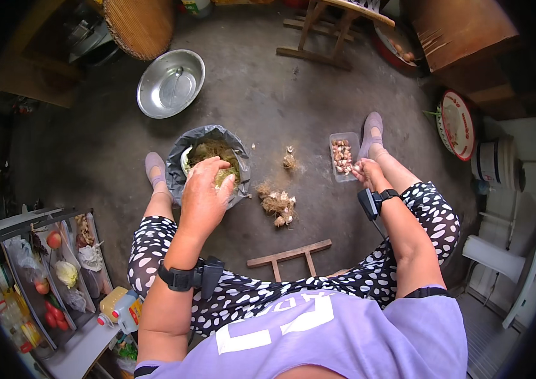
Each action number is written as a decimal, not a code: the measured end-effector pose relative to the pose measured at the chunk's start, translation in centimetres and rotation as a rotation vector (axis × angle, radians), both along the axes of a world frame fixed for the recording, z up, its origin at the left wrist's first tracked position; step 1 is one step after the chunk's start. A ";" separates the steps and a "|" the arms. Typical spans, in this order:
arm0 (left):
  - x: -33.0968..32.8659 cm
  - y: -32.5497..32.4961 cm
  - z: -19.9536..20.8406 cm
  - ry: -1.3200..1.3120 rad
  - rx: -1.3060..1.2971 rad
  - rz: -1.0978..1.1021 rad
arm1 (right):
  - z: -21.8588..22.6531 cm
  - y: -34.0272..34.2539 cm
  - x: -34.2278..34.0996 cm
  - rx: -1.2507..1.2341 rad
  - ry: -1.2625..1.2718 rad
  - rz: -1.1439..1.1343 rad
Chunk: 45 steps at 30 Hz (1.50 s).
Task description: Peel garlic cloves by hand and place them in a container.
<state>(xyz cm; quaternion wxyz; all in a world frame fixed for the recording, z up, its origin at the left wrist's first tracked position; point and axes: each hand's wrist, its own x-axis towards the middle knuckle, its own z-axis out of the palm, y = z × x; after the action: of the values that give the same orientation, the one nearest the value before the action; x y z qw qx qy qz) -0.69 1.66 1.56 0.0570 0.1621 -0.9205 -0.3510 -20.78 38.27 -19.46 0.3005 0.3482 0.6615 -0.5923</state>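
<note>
My left hand [205,192] is over a bin lined with a dark plastic bag [239,146], its fingers apart and curved with nothing seen in them. Dry roots and peelings [210,149] fill the bin. On the right, my right hand [371,174] is at the near corner of a clear plastic box [342,137], the fingertips closed on what looks like a pale garlic clove. Loose garlic cloves [342,153] lie in the box. Between my feet, a pile of garlic bulbs with dry roots [279,205] rests on the floor, with a smaller garlic bulb [289,160] beyond it.
A metal basin [168,85] stands beyond the bin. A wooden stool [318,38] is at the far side. To the right are a patterned enamel basin [456,125] and a white folding chair [498,259]. Shelves of vegetables and bottles [53,271] stand at the left.
</note>
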 end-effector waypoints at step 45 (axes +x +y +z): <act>0.5 -0.7 1.7 -0.094 0.174 0.121 | -7.0 -11.9 10.1 0.634 1.074 1.594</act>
<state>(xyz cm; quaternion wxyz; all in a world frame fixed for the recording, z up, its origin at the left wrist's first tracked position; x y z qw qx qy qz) -0.21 1.00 3.22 0.0206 0.2382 -0.8767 -0.4174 -10.72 26.40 -26.49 0.1647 -0.4437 0.8759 -0.0943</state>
